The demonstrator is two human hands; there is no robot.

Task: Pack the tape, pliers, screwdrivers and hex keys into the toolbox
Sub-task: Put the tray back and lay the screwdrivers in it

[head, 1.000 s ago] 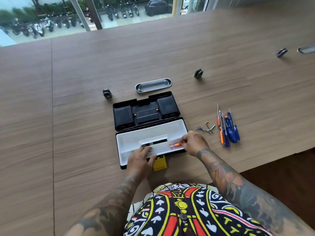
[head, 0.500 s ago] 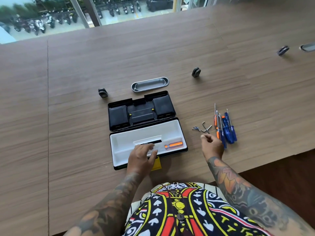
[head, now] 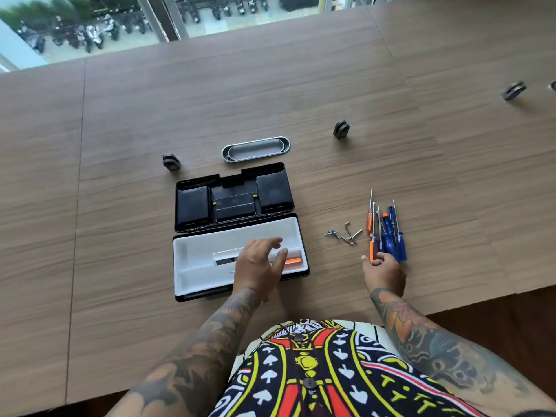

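One screwdriver in the toolbox; right hand has jumped to the pile, mid-right. Left hand fingers loose, right grip unclear.

1. Orange screwdriver, in toolbox tray: only the handle end shows; the rest lies behind the left hand.
2. Dark item, tray slot: partly covered, kind unreadable.
3. Loose screwdrivers: handle ends lie under the right hand; grip not determinable.
4. Hex keys: too small to count.
5. Grey object: cut off by the right edge.

The toolbox is black, its tray white; screwdrivers orange and blue.
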